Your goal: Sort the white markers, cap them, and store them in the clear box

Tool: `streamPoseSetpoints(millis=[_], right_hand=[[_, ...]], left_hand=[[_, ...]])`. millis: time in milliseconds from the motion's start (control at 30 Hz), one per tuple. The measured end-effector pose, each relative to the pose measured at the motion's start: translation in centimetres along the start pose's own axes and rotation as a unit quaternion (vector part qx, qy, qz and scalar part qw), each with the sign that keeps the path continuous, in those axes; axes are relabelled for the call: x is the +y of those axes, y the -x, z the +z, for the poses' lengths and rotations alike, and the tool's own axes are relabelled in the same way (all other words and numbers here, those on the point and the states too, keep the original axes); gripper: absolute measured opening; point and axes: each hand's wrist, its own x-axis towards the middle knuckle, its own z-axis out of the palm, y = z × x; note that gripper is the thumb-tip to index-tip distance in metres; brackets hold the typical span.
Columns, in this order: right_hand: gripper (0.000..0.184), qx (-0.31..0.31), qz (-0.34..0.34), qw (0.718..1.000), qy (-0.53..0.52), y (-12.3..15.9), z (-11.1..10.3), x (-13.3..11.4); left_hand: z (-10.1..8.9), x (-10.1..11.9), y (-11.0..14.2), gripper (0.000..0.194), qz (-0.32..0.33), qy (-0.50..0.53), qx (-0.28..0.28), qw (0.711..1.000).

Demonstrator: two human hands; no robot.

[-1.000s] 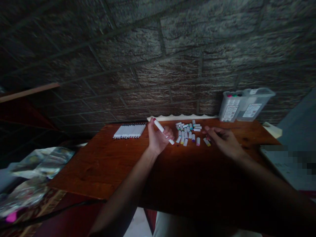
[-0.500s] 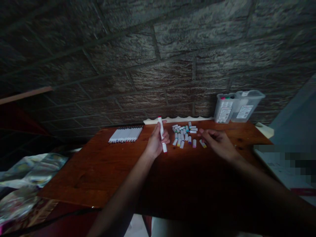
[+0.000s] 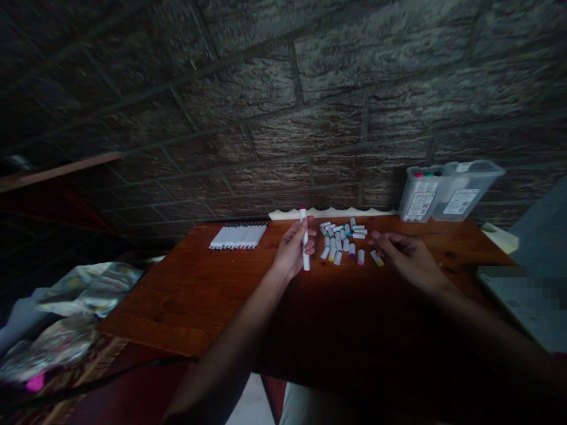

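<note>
My left hand [image 3: 292,251] is wrapped round a white marker [image 3: 305,242] with red ends, held nearly upright above the table. Just right of it lies a loose cluster of white marker caps [image 3: 338,239] with coloured tips. My right hand [image 3: 405,254] hovers at the right side of these caps, thumb and fingers pinched together. Whether anything is between those fingertips I cannot make out. Closest to it is a cap with a yellow end [image 3: 377,258], and a cap with a pink end [image 3: 361,257] lies a little farther left.
Several white markers lie in a neat row [image 3: 238,236] at the table's back left. Two clear plastic cases stand at the back right: one with markers [image 3: 416,198], one wider case [image 3: 460,195]. A stone-patterned wall rises behind the wooden table [image 3: 177,295]. Plastic bags [image 3: 88,289] lie at left.
The camera view has turned a little to the left, so everything sits farther right. My left hand holds the marker slightly more upright; my right hand stays pinched beside the caps.
</note>
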Motion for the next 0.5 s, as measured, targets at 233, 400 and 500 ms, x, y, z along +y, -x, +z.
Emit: streamPoseSetpoints(millis=[233,400,500], right_hand=[[0.049,-0.006,-0.009,1.000,0.025,0.00,0.00,0.33],[0.049,-0.008,-0.004,1.000,0.018,-0.04,0.07,0.43],[0.050,-0.011,-0.006,1.000,0.010,-0.10,0.20,0.65]], left_hand=[[-0.09,-0.08,-0.09,0.039,0.008,-0.003,-0.019,1.000],[-0.26,-0.43,-0.20,0.034,0.024,-0.017,-0.011,1.000],[-0.32,-0.39,-0.17,0.035,0.026,-0.023,-0.013,0.999]])
